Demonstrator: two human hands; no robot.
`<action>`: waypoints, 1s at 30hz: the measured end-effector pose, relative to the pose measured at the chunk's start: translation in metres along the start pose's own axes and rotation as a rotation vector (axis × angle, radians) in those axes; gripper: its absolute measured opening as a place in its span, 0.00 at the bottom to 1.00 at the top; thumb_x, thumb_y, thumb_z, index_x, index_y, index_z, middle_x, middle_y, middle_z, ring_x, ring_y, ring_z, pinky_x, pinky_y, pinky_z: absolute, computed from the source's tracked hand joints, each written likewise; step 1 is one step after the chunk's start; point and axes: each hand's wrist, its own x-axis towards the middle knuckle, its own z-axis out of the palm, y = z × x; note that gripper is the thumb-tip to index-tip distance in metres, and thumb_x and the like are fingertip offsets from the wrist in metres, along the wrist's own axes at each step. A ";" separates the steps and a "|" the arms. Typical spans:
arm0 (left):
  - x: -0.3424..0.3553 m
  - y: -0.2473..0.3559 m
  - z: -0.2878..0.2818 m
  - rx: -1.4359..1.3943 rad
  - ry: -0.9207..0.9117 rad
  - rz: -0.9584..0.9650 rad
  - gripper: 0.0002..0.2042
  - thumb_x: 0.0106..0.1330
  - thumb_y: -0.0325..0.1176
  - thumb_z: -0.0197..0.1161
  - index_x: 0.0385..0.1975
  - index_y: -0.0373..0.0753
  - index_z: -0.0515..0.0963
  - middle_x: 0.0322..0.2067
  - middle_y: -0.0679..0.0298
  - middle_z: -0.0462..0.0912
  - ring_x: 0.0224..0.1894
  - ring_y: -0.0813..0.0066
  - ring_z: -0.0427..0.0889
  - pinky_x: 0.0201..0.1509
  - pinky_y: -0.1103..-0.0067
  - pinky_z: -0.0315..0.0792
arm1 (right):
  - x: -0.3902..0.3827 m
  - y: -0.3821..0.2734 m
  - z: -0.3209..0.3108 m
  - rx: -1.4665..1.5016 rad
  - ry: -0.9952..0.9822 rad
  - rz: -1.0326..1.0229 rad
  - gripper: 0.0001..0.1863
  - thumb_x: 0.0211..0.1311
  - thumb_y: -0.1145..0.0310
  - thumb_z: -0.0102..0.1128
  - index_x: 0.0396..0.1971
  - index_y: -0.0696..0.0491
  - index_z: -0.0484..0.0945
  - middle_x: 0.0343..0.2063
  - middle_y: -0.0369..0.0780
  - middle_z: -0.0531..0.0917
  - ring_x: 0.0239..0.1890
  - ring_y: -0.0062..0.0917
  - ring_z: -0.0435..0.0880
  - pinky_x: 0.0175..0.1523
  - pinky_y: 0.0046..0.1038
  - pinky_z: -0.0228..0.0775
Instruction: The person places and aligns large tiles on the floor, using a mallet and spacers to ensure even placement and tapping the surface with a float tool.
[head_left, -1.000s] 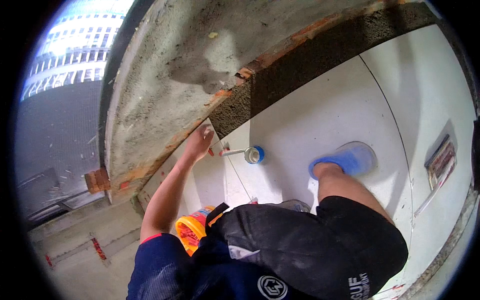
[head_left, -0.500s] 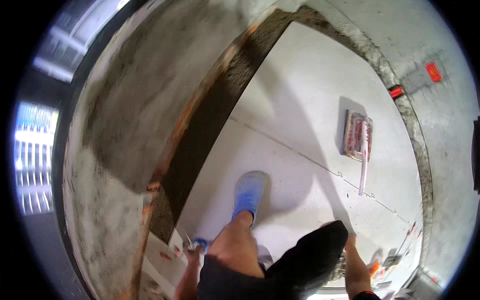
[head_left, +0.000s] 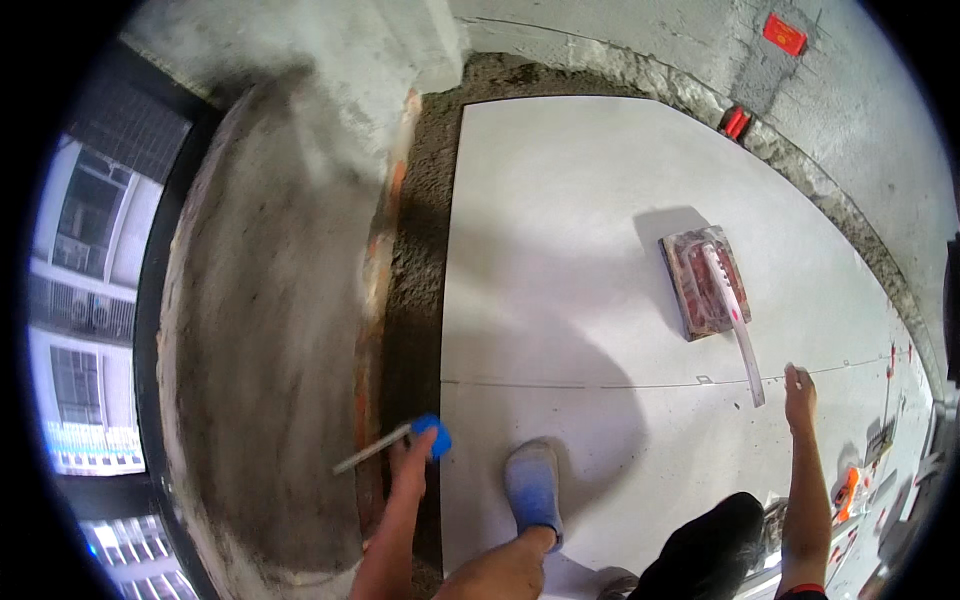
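My left hand (head_left: 408, 462) is closed around a blue rounded tool (head_left: 432, 437) beside the pale tile's left edge. A straight pale strip (head_left: 370, 450) sticks out leftward from the same hand, across the dark mortar gap; the tool's exact kind is unclear. My right hand (head_left: 798, 395) reaches forward to the joint line (head_left: 640, 386) between two large pale floor tiles (head_left: 540, 230). Its fingers are pinched together, with a small whitish bit at the tips too small to name. Little clips (head_left: 704, 380) stand in the joint.
A rectangular reddish-brown block tool (head_left: 690, 290) with a long whitish handle (head_left: 742, 335) lies on the far tile. Rough mortar (head_left: 415, 250) borders the tile. An orange-handled tool (head_left: 850, 490) lies at right. My blue-toed shoe (head_left: 533, 490) rests on the near tile.
The view has turned and shifted. My left hand has come up and forward with the blue tool. My right hand has moved from beside my knee out to the tile joint.
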 end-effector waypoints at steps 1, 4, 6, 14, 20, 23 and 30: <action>0.030 0.031 0.025 0.094 -0.027 0.069 0.35 0.61 0.41 0.73 0.66 0.34 0.66 0.57 0.57 0.75 0.57 0.66 0.75 0.62 0.69 0.68 | 0.004 -0.034 0.003 0.113 -0.031 -0.095 0.22 0.74 0.53 0.50 0.38 0.61 0.78 0.33 0.52 0.83 0.39 0.47 0.82 0.45 0.43 0.71; 0.122 0.108 0.126 0.148 -0.219 0.365 0.28 0.58 0.45 0.76 0.51 0.33 0.76 0.45 0.60 0.82 0.46 0.72 0.80 0.50 0.73 0.74 | 0.009 -0.125 0.039 0.173 -0.273 -0.060 0.27 0.74 0.46 0.49 0.39 0.60 0.75 0.25 0.47 0.81 0.29 0.39 0.83 0.36 0.38 0.74; 0.177 0.152 0.193 0.423 -0.040 0.669 0.31 0.60 0.45 0.74 0.56 0.32 0.71 0.52 0.54 0.78 0.54 0.65 0.78 0.58 0.68 0.72 | 0.009 -0.166 0.059 0.147 -0.350 0.223 0.31 0.72 0.40 0.48 0.38 0.59 0.74 0.20 0.44 0.79 0.19 0.30 0.81 0.25 0.34 0.72; 0.345 0.277 0.386 0.349 0.322 0.986 0.31 0.61 0.47 0.70 0.54 0.25 0.72 0.51 0.42 0.77 0.55 0.43 0.75 0.63 0.58 0.67 | 0.000 -0.223 0.098 -0.037 -0.224 0.305 0.29 0.76 0.46 0.45 0.43 0.64 0.73 0.33 0.61 0.82 0.37 0.57 0.83 0.42 0.50 0.73; 0.416 0.322 0.451 0.298 0.539 0.881 0.30 0.72 0.53 0.49 0.50 0.24 0.76 0.52 0.40 0.77 0.60 0.42 0.72 0.66 0.57 0.63 | 0.000 -0.234 0.100 -0.125 -0.249 0.433 0.28 0.77 0.50 0.45 0.51 0.65 0.72 0.32 0.60 0.82 0.35 0.57 0.82 0.40 0.50 0.71; 0.433 0.354 0.467 0.299 0.477 0.809 0.35 0.70 0.59 0.51 0.56 0.25 0.72 0.55 0.40 0.75 0.61 0.43 0.71 0.68 0.58 0.62 | 0.004 -0.236 0.100 -0.149 -0.258 0.472 0.27 0.76 0.52 0.47 0.53 0.65 0.72 0.32 0.60 0.81 0.34 0.57 0.81 0.40 0.49 0.71; 0.444 0.372 0.483 0.301 0.265 0.994 0.53 0.49 0.50 0.78 0.70 0.29 0.54 0.64 0.43 0.66 0.67 0.44 0.64 0.71 0.58 0.59 | 0.005 -0.230 0.108 -0.091 -0.180 0.501 0.24 0.76 0.55 0.48 0.53 0.64 0.71 0.36 0.60 0.82 0.38 0.48 0.81 0.44 0.47 0.70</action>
